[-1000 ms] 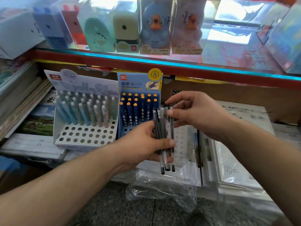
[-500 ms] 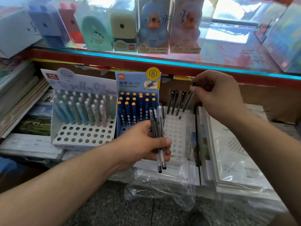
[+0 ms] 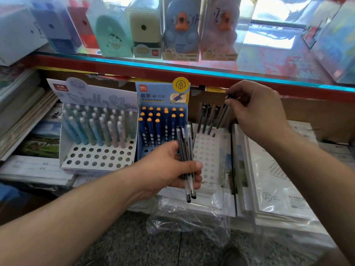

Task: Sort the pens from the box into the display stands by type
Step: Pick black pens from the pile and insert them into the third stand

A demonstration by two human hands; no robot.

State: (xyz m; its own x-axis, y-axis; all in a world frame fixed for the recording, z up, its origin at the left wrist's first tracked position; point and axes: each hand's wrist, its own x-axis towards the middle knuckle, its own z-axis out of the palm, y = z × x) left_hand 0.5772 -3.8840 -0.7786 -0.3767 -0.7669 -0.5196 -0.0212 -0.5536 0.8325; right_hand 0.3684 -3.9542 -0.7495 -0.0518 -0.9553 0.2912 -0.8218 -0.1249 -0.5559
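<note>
A: State of left hand [image 3: 169,169]?
B: Curled round a bundle of black pens [image 3: 184,148], held upright in front of the blue stand [image 3: 163,93].
A: right hand [image 3: 257,110]?
B: One black pen [image 3: 222,116] is pinched at its cap, lower end at the far row of the white stand [image 3: 209,156], just right of three seated pens [image 3: 205,120].
A: pastel stand [image 3: 96,158]?
B: Left, partly filled.

White stand [image 3: 209,160]: your free holes lie toward 6 o'clock; four black pens [image 3: 201,119] block its 12 o'clock row.
</note>
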